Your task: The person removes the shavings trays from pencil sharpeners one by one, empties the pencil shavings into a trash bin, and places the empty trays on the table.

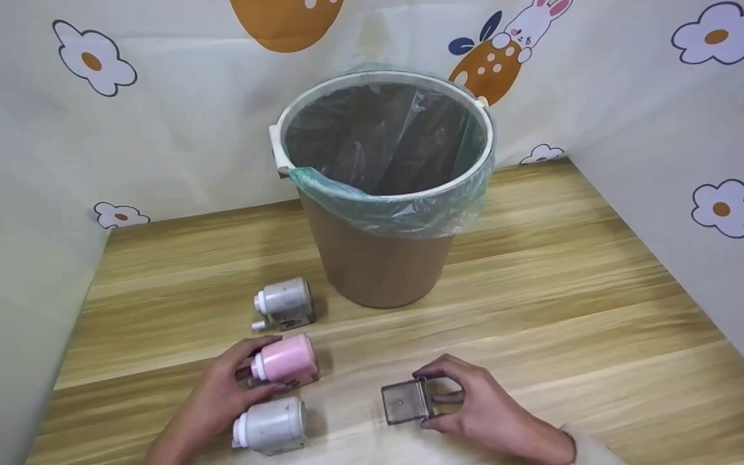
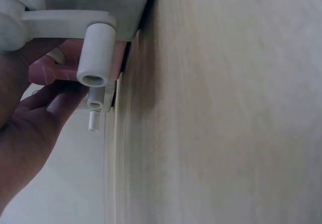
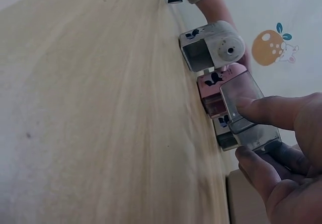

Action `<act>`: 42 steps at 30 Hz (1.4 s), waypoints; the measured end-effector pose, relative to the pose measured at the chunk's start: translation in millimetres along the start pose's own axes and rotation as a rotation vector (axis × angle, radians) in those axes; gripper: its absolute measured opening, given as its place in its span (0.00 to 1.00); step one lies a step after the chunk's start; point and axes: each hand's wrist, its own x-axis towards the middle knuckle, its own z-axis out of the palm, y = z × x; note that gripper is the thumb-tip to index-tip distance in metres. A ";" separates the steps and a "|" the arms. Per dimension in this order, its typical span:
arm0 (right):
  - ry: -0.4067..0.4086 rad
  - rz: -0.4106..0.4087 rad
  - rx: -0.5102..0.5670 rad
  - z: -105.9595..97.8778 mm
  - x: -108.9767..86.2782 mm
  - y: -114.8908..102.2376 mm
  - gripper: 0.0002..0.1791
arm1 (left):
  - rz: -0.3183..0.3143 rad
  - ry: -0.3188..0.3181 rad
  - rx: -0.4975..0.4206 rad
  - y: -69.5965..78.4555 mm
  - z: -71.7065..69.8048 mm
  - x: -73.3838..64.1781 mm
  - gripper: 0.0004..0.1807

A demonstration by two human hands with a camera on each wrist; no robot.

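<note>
My left hand (image 1: 227, 381) grips a pink hand-crank pencil sharpener (image 1: 288, 358) from its crank side, thumb and fingers along its two sides. Two grey pencil sharpeners stand in line with it: one (image 1: 274, 424) nearer me, the other (image 1: 287, 298) farther back. To the right, my right hand (image 1: 475, 400) pinches a see-through grey shavings drawer (image 1: 404, 402) between thumb and fingers, close over the table. Dark smudges mark the right fingertips (image 3: 282, 153) in the right wrist view. White cranks (image 2: 96, 53) show in the left wrist view.
A brown bin (image 1: 378, 271) with a white rim stands behind the sharpeners. Its greenish plastic liner (image 1: 411, 216) folds over the rim. Patterned cloth walls (image 1: 191, 129) border the wooden table (image 1: 572, 290) at the back and both sides.
</note>
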 end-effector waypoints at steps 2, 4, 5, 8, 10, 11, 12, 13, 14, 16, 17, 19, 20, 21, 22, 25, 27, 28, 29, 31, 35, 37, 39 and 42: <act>0.007 0.014 -0.016 0.0 -0.6 2.1 0.30 | 0.009 -0.005 -0.001 -0.1 0.0 0.4 0.35; 0.012 0.027 -0.034 0.0 -1.3 4.0 0.30 | 0.016 -0.009 0.000 0.0 -0.1 0.7 0.35; 0.010 0.034 -0.038 0.0 -1.7 4.9 0.30 | 0.020 -0.012 0.001 0.0 -0.2 0.9 0.35; 0.004 0.048 -0.056 0.3 -2.4 7.1 0.30 | 0.023 -0.016 0.000 -0.2 -0.8 0.8 0.35; -0.005 0.059 -0.044 0.7 -2.6 8.5 0.30 | 0.023 -0.016 -0.006 -0.5 -1.1 0.6 0.35; -0.007 0.062 -0.045 0.9 -2.6 9.2 0.30 | 0.023 -0.019 -0.014 -0.6 -1.3 0.7 0.35; -0.007 0.061 -0.057 1.1 -2.7 9.8 0.30 | 0.024 -0.018 -0.015 -0.9 -1.4 0.8 0.35; -0.006 0.060 -0.068 1.2 -2.6 10.2 0.30 | 0.024 -0.018 -0.019 -1.3 -1.5 0.8 0.35; -0.002 0.054 -0.093 1.4 -2.6 10.8 0.30 | 0.025 -0.020 -0.021 -1.7 -1.6 0.8 0.35; 0.005 0.041 -0.145 1.5 -2.3 11.9 0.30 | 0.026 -0.023 -0.022 -2.3 -1.8 1.0 0.35; 0.010 0.037 -0.169 1.5 -2.1 12.3 0.30 | 0.026 -0.025 -0.021 -2.5 -1.8 1.1 0.35; 0.019 0.031 -0.207 1.3 -1.6 13.1 0.30 | 0.023 -0.027 -0.021 -2.9 -1.9 1.4 0.35; 0.023 0.028 -0.225 1.2 -1.3 13.4 0.31 | 0.023 -0.029 -0.020 -3.0 -1.9 1.5 0.35; 0.025 0.029 -0.234 1.1 -1.1 13.6 0.31 | 0.021 -0.028 -0.018 -3.1 -1.9 1.6 0.35; 0.027 0.031 -0.241 1.0 -0.8 13.7 0.31 | 0.019 -0.028 -0.015 -3.2 -1.9 1.5 0.35; 0.029 0.034 -0.260 0.8 -0.4 14.1 0.31 | 0.024 -0.030 -0.005 -3.5 -2.1 1.8 0.35; 0.027 0.036 -0.264 0.7 -0.1 14.3 0.31 | 0.030 -0.028 0.012 -3.4 -2.3 2.1 0.35; 0.028 0.034 -0.265 0.8 0.1 14.6 0.31 | 0.033 -0.029 0.018 -3.2 -2.5 2.3 0.35; 0.028 0.034 -0.263 0.9 0.2 14.9 0.31 | 0.034 -0.030 0.021 -3.0 -2.7 2.4 0.35; 0.031 0.028 -0.259 1.2 0.4 15.6 0.31 | 0.036 -0.032 0.027 -2.7 -3.0 2.7 0.35; 0.033 0.021 -0.254 2.5 -0.1 16.6 0.31 | 0.031 -0.041 0.025 -2.1 -3.2 2.5 0.36; 0.036 0.019 -0.263 3.4 -0.5 16.8 0.31 | 0.028 -0.042 0.026 -1.7 -3.2 2.3 0.35; 0.039 0.014 -0.281 4.0 -0.6 16.7 0.31 | 0.025 -0.038 0.034 -1.2 -3.2 2.3 0.35; 0.041 -0.002 -0.300 4.2 -0.7 16.0 0.31 | 0.028 -0.035 0.037 -0.8 -3.2 2.0 0.35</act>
